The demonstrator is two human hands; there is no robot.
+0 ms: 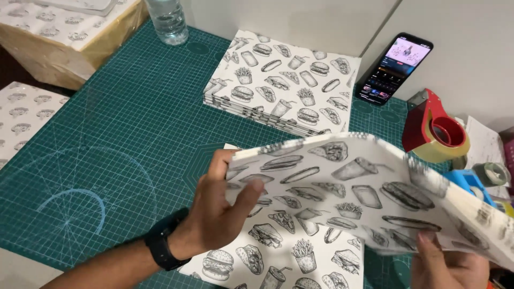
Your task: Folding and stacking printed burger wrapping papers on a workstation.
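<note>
My left hand [219,211], with a black watch on the wrist, grips the left edge of a white sheet printed with black fast-food drawings [353,187]. The sheet is lifted and bent above the green cutting mat [118,139]. At the lower right, my right hand [447,262] holds the same sheet from underneath, thumb on its near edge. A flat sheet of the same printed paper [289,251] lies on the mat below the lifted one.
A stack of the same printed sheets [284,80] lies further back. A phone [394,67] leans on the wall, a red tape dispenser [433,128] and tape rolls [490,174] stand at the right. A clear bottle [167,21] and a wrapped paper pile [59,37] are at the back left.
</note>
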